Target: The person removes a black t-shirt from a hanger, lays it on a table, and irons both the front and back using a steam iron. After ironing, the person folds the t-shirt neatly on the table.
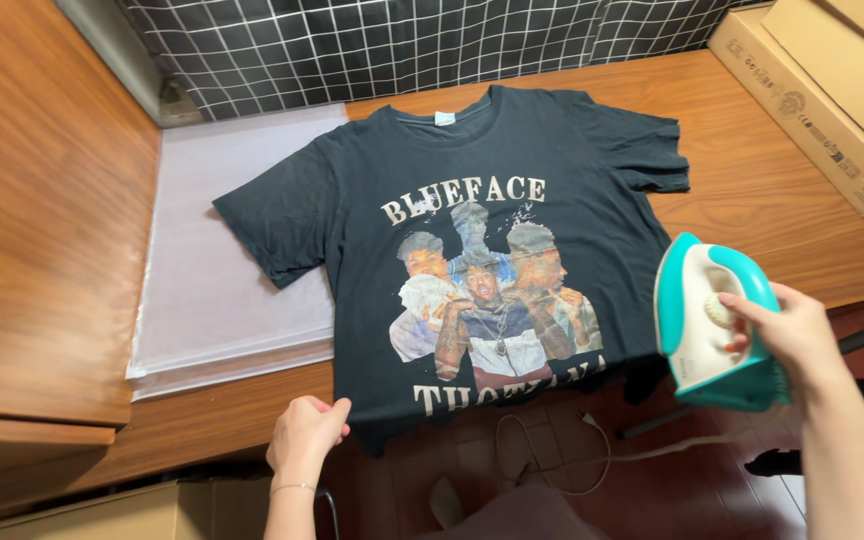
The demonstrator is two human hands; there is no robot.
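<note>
A black T-shirt (362,200) with a printed picture and pale lettering lies flat, front up, on a wooden table (742,190). Its hem hangs over the near edge. My left hand (304,435) pinches the hem at the shirt's lower left corner. My right hand (787,335) grips the handle of a teal and white clothes iron (697,320), held just off the shirt's lower right side, above the table's near edge. The iron's cord trails down toward the floor.
A white padded sheet (212,270) lies under the shirt's left sleeve. A black grid-patterned fabric (402,40) runs along the back. Cardboard boxes (822,90) stand at the right rear. A wooden panel (42,220) rises on the left.
</note>
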